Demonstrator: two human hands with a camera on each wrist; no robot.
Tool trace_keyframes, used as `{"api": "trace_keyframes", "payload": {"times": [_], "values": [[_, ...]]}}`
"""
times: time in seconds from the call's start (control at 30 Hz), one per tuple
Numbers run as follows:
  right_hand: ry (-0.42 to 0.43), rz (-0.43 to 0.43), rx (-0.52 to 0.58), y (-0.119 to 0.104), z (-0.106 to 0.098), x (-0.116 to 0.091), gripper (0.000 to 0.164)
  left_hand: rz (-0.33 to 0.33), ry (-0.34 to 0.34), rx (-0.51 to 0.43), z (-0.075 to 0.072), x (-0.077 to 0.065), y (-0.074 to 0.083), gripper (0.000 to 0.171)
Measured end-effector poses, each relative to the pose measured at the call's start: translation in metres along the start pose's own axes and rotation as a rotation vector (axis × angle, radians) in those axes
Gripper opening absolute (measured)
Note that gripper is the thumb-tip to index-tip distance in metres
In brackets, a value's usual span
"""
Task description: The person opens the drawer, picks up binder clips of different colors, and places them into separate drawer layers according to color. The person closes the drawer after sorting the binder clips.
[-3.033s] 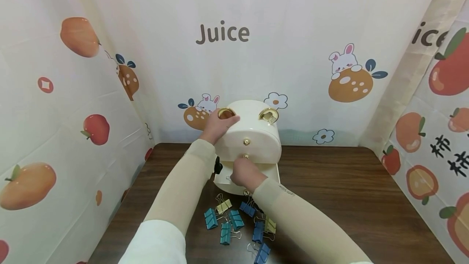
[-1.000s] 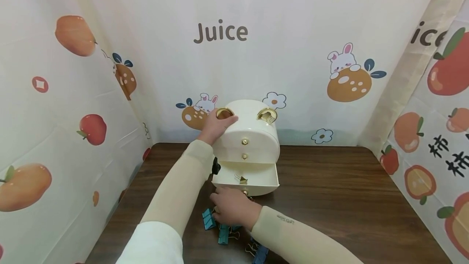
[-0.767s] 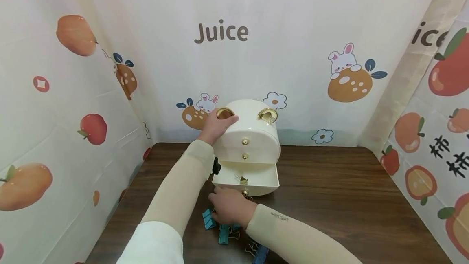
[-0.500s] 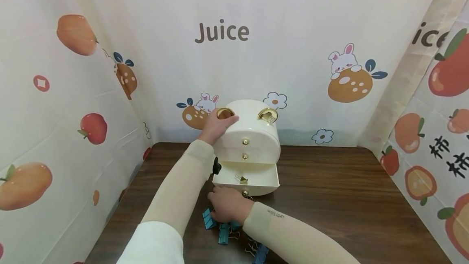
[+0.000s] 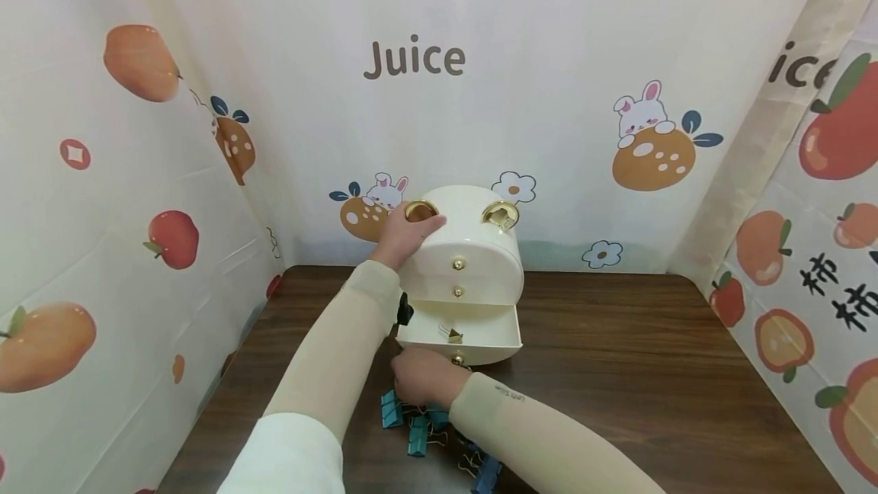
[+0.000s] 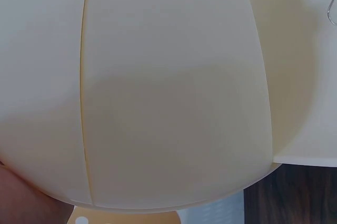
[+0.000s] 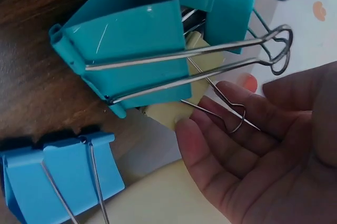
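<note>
In the head view, my left hand (image 5: pixel 405 235) grips the left gold ring (image 5: pixel 421 211) on top of a white drawer box (image 5: pixel 473 250). Its bottom drawer (image 5: pixel 490 330) is pulled out, with a yellow binder clip (image 5: pixel 454 336) inside. My right hand (image 5: pixel 427 378) is low before that drawer, among binder clips on the table. The right wrist view shows its fingers loosely bent and a fingertip at the edge of another yellow binder clip (image 7: pixel 163 112). That clip's wire handle crosses in front of the fingers, with the thumb apart. A teal binder clip (image 7: pixel 137 45) partly covers it.
Teal binder clips (image 5: pixel 418 435) and a blue binder clip (image 5: pixel 486 473) lie on the dark wooden table (image 5: pixel 617 372). My right forearm hides others. Printed curtains (image 5: pixel 535 97) stand behind and at both sides. A black object (image 5: pixel 405 309) is at my left wrist.
My right hand has left the drawer, where a yellow binder clip now lies, and come down to the clips on the table. Lately it shifts only slightly. My left hand stays on the ring.
</note>
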State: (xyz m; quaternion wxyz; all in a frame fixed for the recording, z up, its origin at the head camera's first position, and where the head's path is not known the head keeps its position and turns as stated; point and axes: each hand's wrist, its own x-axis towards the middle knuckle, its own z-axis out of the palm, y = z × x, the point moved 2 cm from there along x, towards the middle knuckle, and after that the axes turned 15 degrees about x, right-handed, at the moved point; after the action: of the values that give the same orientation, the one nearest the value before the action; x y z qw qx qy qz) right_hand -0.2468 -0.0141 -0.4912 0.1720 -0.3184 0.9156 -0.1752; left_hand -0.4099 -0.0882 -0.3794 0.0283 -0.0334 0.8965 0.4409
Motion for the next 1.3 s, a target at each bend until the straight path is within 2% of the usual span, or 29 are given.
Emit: {"api": "trace_keyframes", "payload": {"times": [0.4,0.63,0.77,1.1,1.3], "values": [[0.031,-0.029,0.001,0.004,-0.003,0.001,0.018,-0.003,-0.012,-0.010,0.000,0.000,0.001,0.074],[0.042,0.009,0.156,0.006,-0.012,-0.003,0.019,-0.006,-0.017,-0.008,-0.001,0.000,0.002,0.074],[0.070,0.015,0.196,0.007,-0.013,-0.006,0.021,0.003,-0.013,0.000,-0.001,-0.001,0.002,0.072],[0.173,-0.085,0.257,0.002,-0.025,-0.026,0.015,-0.002,-0.010,-0.004,0.000,-0.003,0.002,0.073],[0.214,-0.115,0.308,-0.001,-0.034,-0.036,0.021,0.020,0.002,-0.014,0.000,-0.003,0.001,0.071]]}}
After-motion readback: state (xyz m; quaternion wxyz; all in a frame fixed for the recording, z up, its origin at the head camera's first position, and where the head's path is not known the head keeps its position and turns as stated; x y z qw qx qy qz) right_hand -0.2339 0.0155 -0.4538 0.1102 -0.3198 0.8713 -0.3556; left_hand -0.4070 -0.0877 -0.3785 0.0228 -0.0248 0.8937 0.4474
